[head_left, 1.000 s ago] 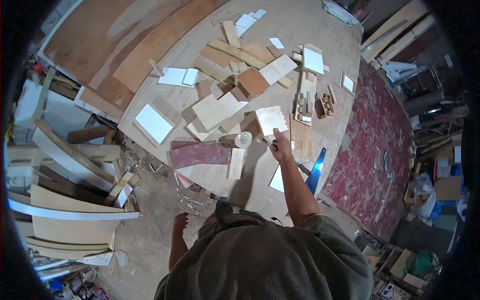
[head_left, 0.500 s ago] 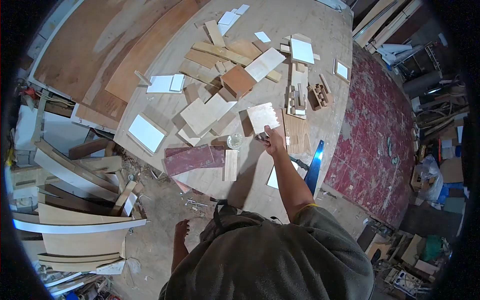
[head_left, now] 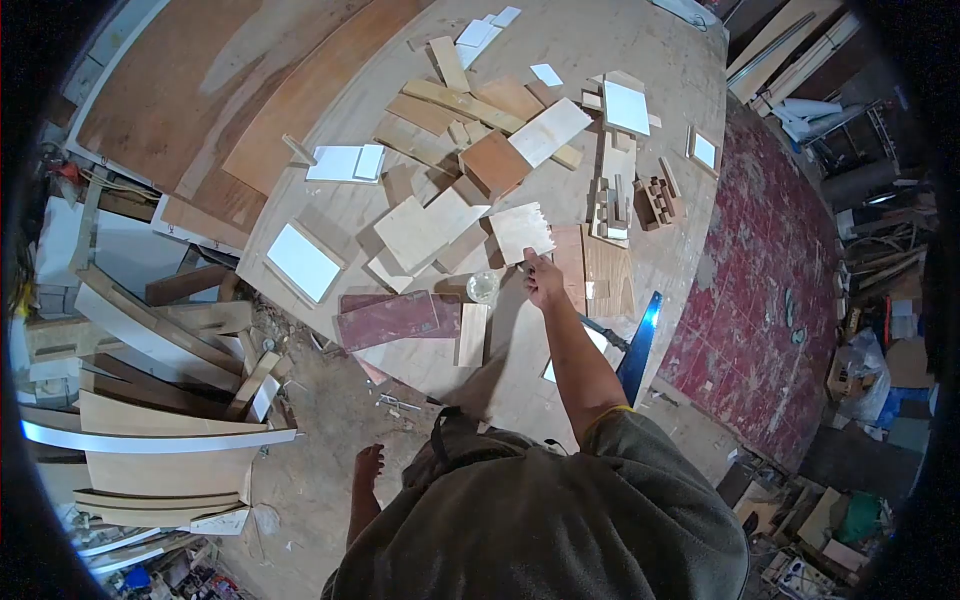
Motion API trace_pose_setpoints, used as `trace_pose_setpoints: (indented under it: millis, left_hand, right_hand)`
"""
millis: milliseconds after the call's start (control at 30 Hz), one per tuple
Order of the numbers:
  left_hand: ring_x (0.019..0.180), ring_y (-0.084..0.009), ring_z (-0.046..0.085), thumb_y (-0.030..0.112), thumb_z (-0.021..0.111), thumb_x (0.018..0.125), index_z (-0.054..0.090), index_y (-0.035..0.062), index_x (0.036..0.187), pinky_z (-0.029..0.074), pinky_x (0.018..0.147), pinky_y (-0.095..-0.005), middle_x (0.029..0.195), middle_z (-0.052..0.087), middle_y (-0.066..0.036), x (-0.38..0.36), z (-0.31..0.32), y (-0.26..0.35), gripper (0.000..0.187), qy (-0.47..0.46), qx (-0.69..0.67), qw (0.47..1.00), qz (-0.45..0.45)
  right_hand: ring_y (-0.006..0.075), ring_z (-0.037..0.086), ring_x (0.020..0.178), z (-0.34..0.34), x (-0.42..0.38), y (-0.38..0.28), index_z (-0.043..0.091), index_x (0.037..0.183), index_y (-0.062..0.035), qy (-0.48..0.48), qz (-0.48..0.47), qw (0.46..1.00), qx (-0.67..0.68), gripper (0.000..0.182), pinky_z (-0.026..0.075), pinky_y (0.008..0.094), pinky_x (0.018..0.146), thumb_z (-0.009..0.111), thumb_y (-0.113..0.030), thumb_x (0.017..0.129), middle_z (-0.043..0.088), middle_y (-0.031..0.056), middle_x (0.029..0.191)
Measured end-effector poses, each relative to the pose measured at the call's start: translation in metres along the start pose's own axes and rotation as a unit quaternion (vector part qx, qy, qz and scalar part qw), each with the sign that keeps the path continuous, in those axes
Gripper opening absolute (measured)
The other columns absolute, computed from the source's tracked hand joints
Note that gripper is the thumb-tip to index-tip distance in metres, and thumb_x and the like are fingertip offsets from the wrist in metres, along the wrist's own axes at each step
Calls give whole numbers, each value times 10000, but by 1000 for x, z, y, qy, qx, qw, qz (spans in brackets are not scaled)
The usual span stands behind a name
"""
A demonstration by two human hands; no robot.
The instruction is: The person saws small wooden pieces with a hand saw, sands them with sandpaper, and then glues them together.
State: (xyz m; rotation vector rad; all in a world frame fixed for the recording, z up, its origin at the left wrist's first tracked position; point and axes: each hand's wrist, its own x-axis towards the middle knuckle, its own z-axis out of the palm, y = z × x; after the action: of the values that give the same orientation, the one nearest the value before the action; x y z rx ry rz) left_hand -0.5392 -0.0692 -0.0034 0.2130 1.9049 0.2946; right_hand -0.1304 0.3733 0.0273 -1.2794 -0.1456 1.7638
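Observation:
In the head view my right hand (head_left: 543, 278) reaches over the table and grips a pale wooden board (head_left: 521, 233) by its near right corner, thumb on top. The board's right edge is cut into ragged notches. Just left of this hand stands a small clear glass jar (head_left: 482, 288). Flat wood pieces (head_left: 608, 275) lie to its right. Under the forearm a white sheet and a handsaw with a blue-looking blade (head_left: 640, 350) show in part. My left hand (head_left: 369, 464) hangs low beside my body, away from the table, its fingers loosely bent with nothing in them.
Offcuts and blocks pile up mid-table, among them an orange-brown block (head_left: 495, 165). Dark red boards (head_left: 390, 320) lie near the front edge. A notched wood block (head_left: 658, 203) stands at right. White panels (head_left: 303, 262) lie around the table. Curved wood parts (head_left: 165, 412) crowd the left floor.
My right hand has carried the notched board slightly left, nearer the pile and the jar. The whole view has shifted a little. My left hand still hangs at my side.

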Motion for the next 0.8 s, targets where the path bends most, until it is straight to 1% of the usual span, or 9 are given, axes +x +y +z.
trace_pose_setpoints:
  millis: [67, 167, 300, 367, 400, 467, 700, 767, 800]
  left_hand:
    - [634, -156, 595, 424, 560, 908, 693, 126, 1093, 476, 528, -345, 838, 648, -57, -1, -1, 3, 375, 0, -3, 1000, 0]
    - [636, -155, 595, 419, 554, 920, 694, 126, 1093, 477, 529, -345, 834, 649, -56, -5, -1, 11, 367, 5, -7, 1000, 3]
    - [645, -152, 596, 410, 544, 936, 694, 125, 1099, 479, 530, -332, 833, 650, -55, -4, -1, 12, 361, 7, -13, 1000, 5]
    - [648, -150, 597, 404, 536, 941, 694, 126, 1103, 479, 530, -327, 836, 651, -55, -2, 0, 11, 360, 0, -10, 1000, 11]
    - [651, -147, 598, 399, 527, 946, 694, 126, 1107, 479, 530, -323, 839, 652, -54, -2, -1, 12, 359, -8, -6, 1000, 18]
    - [651, -148, 599, 395, 522, 948, 694, 121, 1110, 480, 529, -323, 843, 655, -57, -1, -1, 13, 362, -11, -3, 1000, 16]
    - [660, -157, 610, 388, 526, 935, 695, 102, 1115, 485, 533, -325, 847, 658, -57, -8, 5, 39, 378, -2, 52, 997, 52]
    - [664, -153, 612, 374, 544, 932, 699, 91, 1099, 484, 535, -321, 840, 658, -53, -8, 7, 49, 363, -9, 36, 998, 56]
    - [668, -150, 614, 360, 562, 930, 703, 81, 1083, 483, 537, -318, 834, 659, -49, -9, 8, 53, 349, -14, 20, 998, 58]
  right_hand:
    - [40, 250, 456, 4, -1, -5, 481, 805, -195, 0, 7, 1000, -18, 280, 235, 191, 406, 717, -307, 904, 348, -88, 612]
    - [34, 249, 460, 5, 6, -10, 494, 801, -195, 29, 4, 997, -65, 275, 221, 192, 405, 725, -309, 897, 353, -92, 618]
    - [36, 253, 463, 6, 12, -18, 500, 804, -195, 19, 25, 997, -64, 269, 217, 193, 408, 725, -311, 896, 356, -87, 622]
    - [67, 286, 463, 2, 22, -17, 468, 771, -194, 4, 22, 996, -82, 310, 231, 241, 416, 713, -340, 893, 346, -72, 609]
    - [67, 286, 463, 4, 22, -17, 468, 771, -194, 4, 23, 996, -82, 310, 231, 241, 416, 713, -340, 893, 346, -72, 609]
    - [41, 266, 467, 6, 20, -19, 505, 792, -186, 21, 33, 997, -65, 265, 214, 195, 407, 712, -303, 908, 361, -81, 621]
    - [46, 272, 442, 6, 24, -14, 543, 784, -163, 57, 26, 991, -120, 239, 214, 210, 383, 697, -288, 919, 394, -63, 617]
    - [50, 321, 431, 10, 20, -15, 574, 757, -136, 90, -4, 976, -199, 237, 229, 227, 364, 689, -265, 919, 420, -49, 593]
    - [50, 321, 431, 11, 17, -18, 574, 757, -136, 90, -4, 976, -199, 237, 229, 227, 364, 689, -265, 919, 420, -49, 593]
